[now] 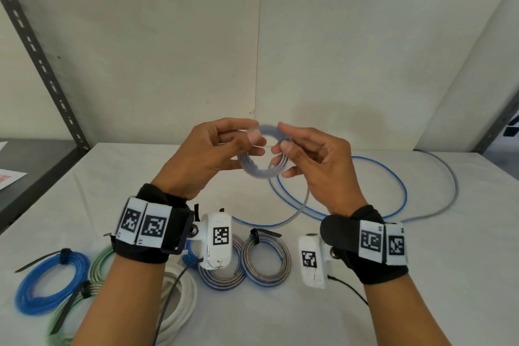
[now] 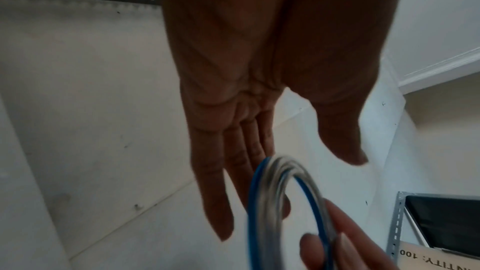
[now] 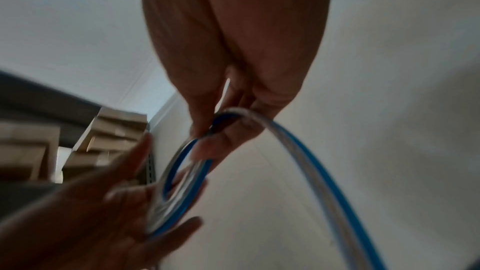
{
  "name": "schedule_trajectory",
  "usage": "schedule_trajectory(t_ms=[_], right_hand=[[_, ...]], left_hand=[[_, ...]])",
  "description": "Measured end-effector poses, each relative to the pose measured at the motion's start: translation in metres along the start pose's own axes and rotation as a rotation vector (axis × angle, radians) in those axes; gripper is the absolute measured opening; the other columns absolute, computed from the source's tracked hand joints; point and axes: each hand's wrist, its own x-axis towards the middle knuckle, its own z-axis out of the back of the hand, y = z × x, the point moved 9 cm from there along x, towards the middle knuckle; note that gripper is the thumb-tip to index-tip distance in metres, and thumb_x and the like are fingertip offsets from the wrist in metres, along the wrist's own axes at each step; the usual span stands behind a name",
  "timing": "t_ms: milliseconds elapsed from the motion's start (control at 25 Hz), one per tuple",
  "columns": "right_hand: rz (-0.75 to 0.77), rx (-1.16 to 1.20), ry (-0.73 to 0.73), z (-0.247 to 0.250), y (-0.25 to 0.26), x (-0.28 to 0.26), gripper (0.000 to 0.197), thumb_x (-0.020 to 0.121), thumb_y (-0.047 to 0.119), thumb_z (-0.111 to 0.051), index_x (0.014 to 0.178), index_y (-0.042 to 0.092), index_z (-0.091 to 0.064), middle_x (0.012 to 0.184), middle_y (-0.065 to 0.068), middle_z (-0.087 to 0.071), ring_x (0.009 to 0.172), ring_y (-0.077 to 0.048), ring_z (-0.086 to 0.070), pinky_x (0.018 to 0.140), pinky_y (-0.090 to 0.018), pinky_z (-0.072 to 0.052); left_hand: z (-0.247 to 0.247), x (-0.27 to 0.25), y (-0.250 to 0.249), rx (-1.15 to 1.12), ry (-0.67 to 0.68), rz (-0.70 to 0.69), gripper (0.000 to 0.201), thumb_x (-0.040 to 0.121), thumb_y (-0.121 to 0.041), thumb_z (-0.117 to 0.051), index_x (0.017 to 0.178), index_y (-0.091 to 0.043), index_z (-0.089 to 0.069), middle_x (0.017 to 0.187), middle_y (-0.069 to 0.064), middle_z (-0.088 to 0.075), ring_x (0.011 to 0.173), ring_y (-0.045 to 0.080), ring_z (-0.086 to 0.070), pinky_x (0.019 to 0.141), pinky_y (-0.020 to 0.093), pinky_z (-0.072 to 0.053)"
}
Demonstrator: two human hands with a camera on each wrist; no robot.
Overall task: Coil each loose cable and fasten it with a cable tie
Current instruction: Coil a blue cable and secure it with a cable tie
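Note:
I hold a small coil of clear, blue-striped cable [image 1: 259, 171] above the white table [image 1: 421, 275]. My right hand [image 1: 283, 136] pinches the coil's right side between thumb and fingers. My left hand [image 1: 252, 133] is at the coil's left side. In the left wrist view its fingers [image 2: 215, 192] are straight, the thumb stands apart, and the coil [image 2: 265, 192] lies against them. In the right wrist view the coil [image 3: 166, 213] rests on the left fingers. The uncoiled tail [image 3: 309, 157] drops to the table in wide loops [image 1: 404, 191]. The picture is blurred by motion.
Several tied coils lie at the table's near edge: blue [image 1: 50, 284], green [image 1: 98, 267], white [image 1: 179, 298] and two clear-blue ones [image 1: 266, 261], each with a black tie. A loose grey cable [image 1: 449, 185] curves at the right. A metal shelf upright [image 1: 42, 64] stands at the left.

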Motion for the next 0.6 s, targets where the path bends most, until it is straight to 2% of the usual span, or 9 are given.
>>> schedule_trajectory(t_ms=[80,200,280,360,440,520,600], right_hand=[[0.000,-0.174,0.134,-0.005,0.000,-0.001,0.026,0.097,0.005,-0.063,0.119,0.016,-0.072,0.090,-0.005,-0.076,0.077,-0.020,-0.074,0.061,-0.029,-0.059],[-0.014,-0.293,0.238,-0.014,0.000,-0.005,0.026,0.097,0.004,-0.062,0.111,0.022,-0.074,0.087,-0.005,-0.074,0.071,-0.018,-0.070,0.060,-0.030,-0.058],[-0.004,-0.328,0.259,-0.018,0.003,-0.006,0.028,0.097,0.002,-0.062,0.107,0.025,-0.074,0.086,-0.006,-0.074,0.069,-0.017,-0.070,0.059,-0.028,-0.057],[0.001,-0.373,0.256,-0.016,0.004,-0.006,0.026,0.097,0.003,-0.061,0.106,0.024,-0.074,0.086,-0.004,-0.074,0.069,-0.017,-0.070,0.058,-0.024,-0.055],[0.007,-0.420,0.240,-0.013,0.004,-0.005,0.020,0.097,0.006,-0.062,0.106,0.021,-0.072,0.084,0.001,-0.075,0.069,-0.014,-0.071,0.058,-0.020,-0.053],[0.003,-0.418,0.208,-0.009,0.004,-0.004,0.012,0.096,0.007,-0.064,0.102,0.017,-0.065,0.083,0.003,-0.076,0.068,-0.012,-0.071,0.060,-0.019,-0.051],[-0.005,-0.382,0.178,-0.005,0.004,-0.003,0.010,0.096,0.004,-0.064,0.098,0.013,-0.061,0.084,0.000,-0.077,0.068,-0.014,-0.071,0.058,-0.020,-0.051]], left_hand=[[-0.008,0.000,0.005,0.120,0.064,0.048,0.049,0.092,-0.043,-0.054,0.114,-0.001,-0.067,0.086,0.008,-0.073,0.079,0.021,-0.070,0.077,0.032,-0.059],[-0.029,-0.001,0.019,0.235,0.154,0.115,0.051,0.104,-0.043,-0.039,0.091,0.000,-0.063,0.064,0.005,-0.058,0.056,0.017,-0.055,0.080,0.046,-0.058],[-0.036,0.000,0.026,0.264,0.158,0.156,0.052,0.107,-0.042,-0.032,0.082,-0.004,-0.058,0.056,0.003,-0.049,0.049,0.016,-0.046,0.083,0.048,-0.059],[-0.039,0.002,0.030,0.228,0.141,0.179,0.051,0.108,-0.041,-0.030,0.083,-0.005,-0.056,0.053,-0.002,-0.040,0.047,0.014,-0.041,0.083,0.044,-0.060],[-0.038,0.003,0.030,0.121,0.096,0.174,0.039,0.109,-0.034,-0.034,0.090,-0.005,-0.053,0.056,-0.001,-0.037,0.046,0.013,-0.040,0.080,0.042,-0.061],[-0.037,0.003,0.028,0.028,0.093,0.162,0.029,0.108,-0.028,-0.039,0.099,-0.004,-0.053,0.059,0.001,-0.042,0.047,0.013,-0.041,0.071,0.036,-0.059],[-0.041,0.002,0.025,-0.005,0.153,0.141,0.024,0.107,-0.025,-0.042,0.104,-0.003,-0.053,0.059,-0.004,-0.044,0.048,0.010,-0.037,0.062,0.028,-0.051]])
